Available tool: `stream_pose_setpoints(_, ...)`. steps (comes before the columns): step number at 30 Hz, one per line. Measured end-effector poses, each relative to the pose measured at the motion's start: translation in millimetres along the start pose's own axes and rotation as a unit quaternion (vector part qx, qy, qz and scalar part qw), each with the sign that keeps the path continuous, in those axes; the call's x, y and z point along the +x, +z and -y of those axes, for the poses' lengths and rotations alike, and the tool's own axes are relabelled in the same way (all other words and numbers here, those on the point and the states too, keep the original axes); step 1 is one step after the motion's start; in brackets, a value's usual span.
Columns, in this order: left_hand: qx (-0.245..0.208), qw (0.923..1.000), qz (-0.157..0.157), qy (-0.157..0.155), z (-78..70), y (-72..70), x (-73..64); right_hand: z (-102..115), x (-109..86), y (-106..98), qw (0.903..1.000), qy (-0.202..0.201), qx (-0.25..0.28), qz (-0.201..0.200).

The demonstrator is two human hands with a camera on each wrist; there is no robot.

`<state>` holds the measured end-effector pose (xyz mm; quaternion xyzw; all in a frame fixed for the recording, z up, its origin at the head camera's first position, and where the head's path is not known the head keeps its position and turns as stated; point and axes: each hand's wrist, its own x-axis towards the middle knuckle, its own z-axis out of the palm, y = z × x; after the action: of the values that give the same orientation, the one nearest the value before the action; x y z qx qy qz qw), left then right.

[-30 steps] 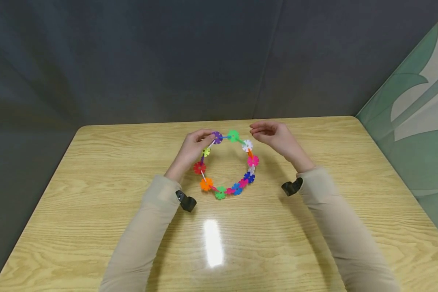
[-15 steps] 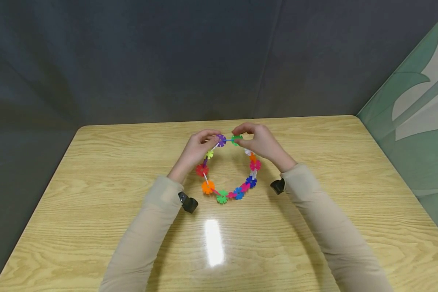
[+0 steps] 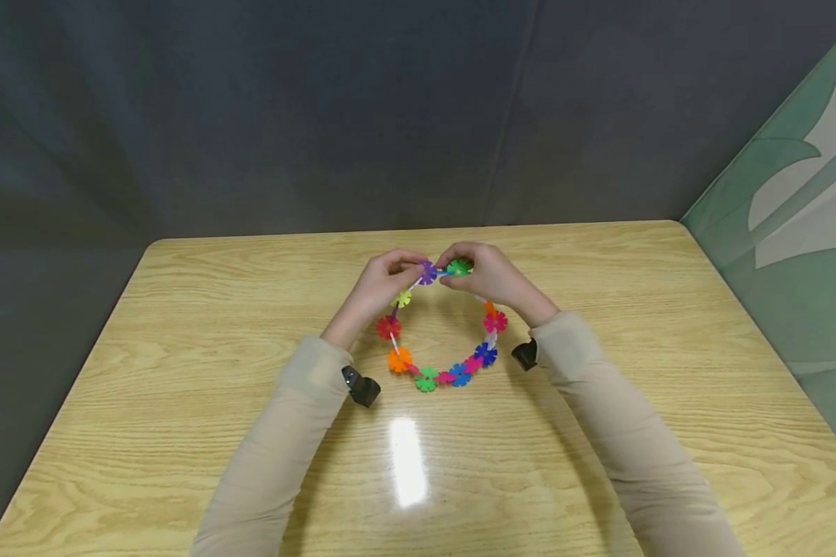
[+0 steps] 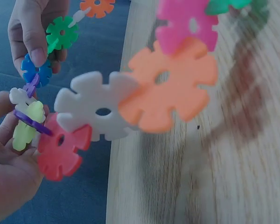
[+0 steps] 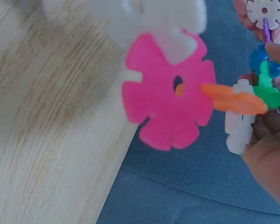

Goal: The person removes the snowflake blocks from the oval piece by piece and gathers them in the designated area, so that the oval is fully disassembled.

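A ring of interlocking flower discs (image 3: 399, 360) in many colours hangs between both hands, tilted, with its far side raised. My left hand (image 3: 383, 280) pinches it at the far left, by the purple disc (image 3: 428, 272); in the right wrist view its fingers lie behind a white disc (image 5: 256, 9). Close beside it, my right hand (image 3: 491, 277) pinches the blue disc (image 4: 30, 74) between thumb and fingers. The green disc (image 3: 460, 267) joined to that one shows within the curl of the right hand. Part of the ring's right side is hidden behind this hand.
Beneath the ring lies a wooden table (image 3: 216, 348) with a bright light reflection (image 3: 407, 464). A dark curtain (image 3: 320, 116) rises behind the far edge, and a green-and-white patterned panel (image 3: 808, 232) stands at right. Each wrist carries a black camera (image 3: 361, 387).
My right hand has come in from the right, where it hovered apart, and now grips the ring near the left hand. The ring has shifted slightly right and toward me with the left hand.
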<state>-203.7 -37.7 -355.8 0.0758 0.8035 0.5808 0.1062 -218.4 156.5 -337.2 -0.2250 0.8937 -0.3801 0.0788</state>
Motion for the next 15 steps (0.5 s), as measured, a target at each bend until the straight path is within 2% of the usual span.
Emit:
stream_pose_setpoints(8, -0.032, 0.9991, -0.006, -0.029, -1.2, 4.9, 1.2, -0.8, -2.5, 0.2, 0.9999, -0.008, 0.011, 0.009)
stream_pose_setpoints(15, -0.024, 0.9994, -0.012, -0.021, -2.8, 4.6, -0.7, -3.8, -2.5, -2.2, 0.9997, -0.013, 0.012, 0.019)
